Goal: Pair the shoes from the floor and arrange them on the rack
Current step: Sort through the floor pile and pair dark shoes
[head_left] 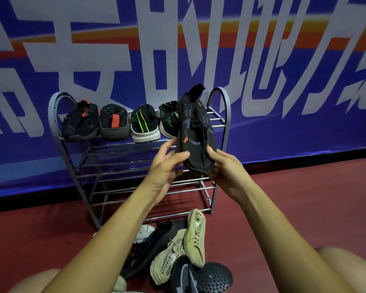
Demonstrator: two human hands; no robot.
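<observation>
- Step in hand, as judged: place the dark shoe (195, 132) on the top tier of the rack (220, 96), to the right of the four shoes already lined up there.
- Location: the shoe is held in the air in front of the right end of the top tier, heel up and toe down toward the person. It overlaps the green-striped shoe (167, 119) in the view; contact cannot be confirmed.
- Left hand (167, 163): the thumb presses on the toe cap and the fingers curl behind the toe, so the hand pinches the shoe.
- Right hand (224, 168): the thumb lies on the upper near the toe and the fingers wrap under the sole, so the hand grips the shoe.
- Procedure: tip the heel down and forward until the sole is level. Set the sole across the bare rails (217, 119), heel toward the person like its neighbours.
- Leave room beside it for its mate.
- Release only when the sole rests on two rails.
- The unsorted shoes lie in the floor pile (195, 235) below the rack.
</observation>
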